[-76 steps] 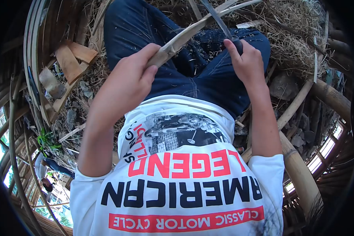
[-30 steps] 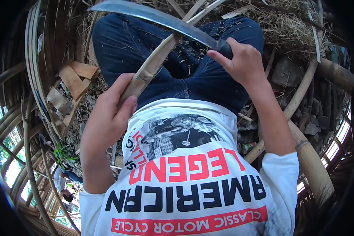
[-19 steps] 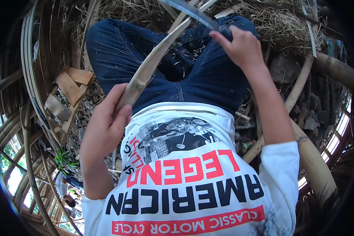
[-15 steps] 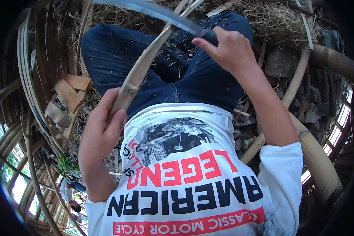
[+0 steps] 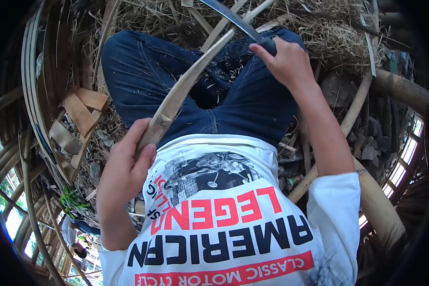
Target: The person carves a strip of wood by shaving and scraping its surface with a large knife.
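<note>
My left hand is closed around the near, wider end of a pale split bamboo strip, fingers on one side and thumb on the other. The strip slants away over my lap toward the upper right, thinning toward its far end. In my right hand is the dark handle of a long-bladed knife, with the thumb stretched along the handle. Its blade crosses over the far part of the strip, and the tip runs out of the top of the view.
Jeans with shavings on them lie crossed under the strip. Wood offcuts and long bent strips are at left, thick bamboo poles at right, dry straw ahead. Another person shows at lower left.
My right hand has moved slightly right, and the knife has swung to a steeper angle, its blade farther up and right along the strip. The left hand keeps its hold, shifting slightly in view.
</note>
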Demonstrator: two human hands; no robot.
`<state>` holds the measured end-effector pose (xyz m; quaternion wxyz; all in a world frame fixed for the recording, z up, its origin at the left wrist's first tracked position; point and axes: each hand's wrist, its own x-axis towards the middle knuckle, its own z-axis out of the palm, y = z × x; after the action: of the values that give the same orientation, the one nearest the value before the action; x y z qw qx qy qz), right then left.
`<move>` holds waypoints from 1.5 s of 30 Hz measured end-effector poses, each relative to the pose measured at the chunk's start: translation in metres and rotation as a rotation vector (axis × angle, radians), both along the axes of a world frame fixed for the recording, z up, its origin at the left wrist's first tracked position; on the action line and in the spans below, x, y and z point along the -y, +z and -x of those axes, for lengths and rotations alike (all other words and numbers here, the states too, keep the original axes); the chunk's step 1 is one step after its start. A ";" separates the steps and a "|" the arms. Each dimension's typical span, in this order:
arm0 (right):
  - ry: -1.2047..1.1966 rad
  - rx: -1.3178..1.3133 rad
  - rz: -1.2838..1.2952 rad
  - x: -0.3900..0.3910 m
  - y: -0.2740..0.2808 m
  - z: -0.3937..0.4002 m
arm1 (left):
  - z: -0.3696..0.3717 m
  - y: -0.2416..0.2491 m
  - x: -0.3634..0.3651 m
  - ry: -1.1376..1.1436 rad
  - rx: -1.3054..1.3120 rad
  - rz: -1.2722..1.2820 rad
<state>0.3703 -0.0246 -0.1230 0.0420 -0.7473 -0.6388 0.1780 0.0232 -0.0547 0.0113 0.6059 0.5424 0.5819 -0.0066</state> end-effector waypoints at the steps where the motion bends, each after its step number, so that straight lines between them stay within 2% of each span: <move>1: 0.018 -0.033 -0.004 0.006 0.009 0.008 | 0.003 0.002 -0.001 -0.013 -0.005 0.008; 4: 0.059 -0.003 0.061 0.011 0.017 0.004 | 0.008 0.004 0.001 0.017 0.020 0.010; 8: -0.140 0.018 0.035 -0.006 -0.004 -0.029 | 0.003 0.010 0.001 0.012 -0.036 -0.052; 13: 0.014 -0.108 0.051 0.014 0.023 0.004 | 0.013 0.010 -0.006 0.009 -0.035 -0.023; 18: -0.036 -0.062 0.072 0.006 0.000 -0.024 | 0.002 0.007 -0.009 -0.057 -0.065 -0.002; 29: -0.081 -0.015 0.050 0.008 0.008 -0.024 | 0.011 -0.001 -0.007 -0.057 0.018 -0.028; 38: -0.275 0.030 0.019 0.076 0.009 -0.018 | 0.038 -0.023 -0.009 0.012 0.128 0.119; 40: -0.333 0.042 0.039 0.096 0.003 -0.024 | 0.043 -0.019 -0.017 -0.002 -0.005 0.131; 43: -0.578 -0.032 0.009 0.119 -0.007 -0.033 | 0.048 -0.016 -0.021 -0.007 0.000 0.096; 45: -0.625 -0.076 -0.015 0.126 -0.011 -0.031 | 0.044 -0.016 -0.024 -0.028 0.021 0.073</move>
<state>0.4013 -0.1509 -0.1340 0.1240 -0.8999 -0.3775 0.1796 -0.0206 -0.0308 -0.0050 0.6312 0.5279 0.5674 -0.0304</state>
